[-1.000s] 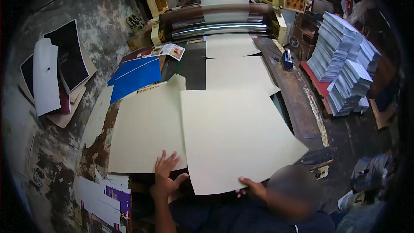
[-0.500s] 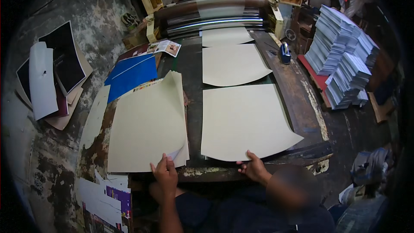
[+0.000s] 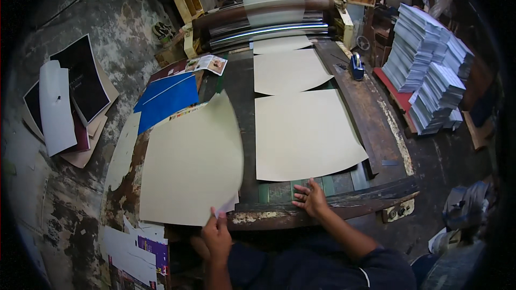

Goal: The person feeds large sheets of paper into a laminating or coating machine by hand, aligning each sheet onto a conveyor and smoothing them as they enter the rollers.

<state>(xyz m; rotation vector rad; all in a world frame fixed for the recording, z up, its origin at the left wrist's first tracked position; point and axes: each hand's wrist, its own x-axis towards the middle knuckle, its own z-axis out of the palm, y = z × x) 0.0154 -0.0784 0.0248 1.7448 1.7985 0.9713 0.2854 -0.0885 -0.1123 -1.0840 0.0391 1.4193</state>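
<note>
Cream sheet at bench's front-left, lifted & curling, its right edge raised off the bench, near corner pinched by left hand at the front edge. Grip: thumb & fingers clenched on that corner, apparently w/ a thin white slip too; rest of sheet stretches away to the left-rear, well beyond the hand. Held by the corner prob. to peel one sheet off the pile w/o creasing.

Right hand released, fingers spread flat on front rail, just short of 2nd sheet's near edge, not touching as far as can tell. 3rd sheet further back, in line toward rollers at far end. Blue sheets at left-rear. Stacks off right side.
</note>
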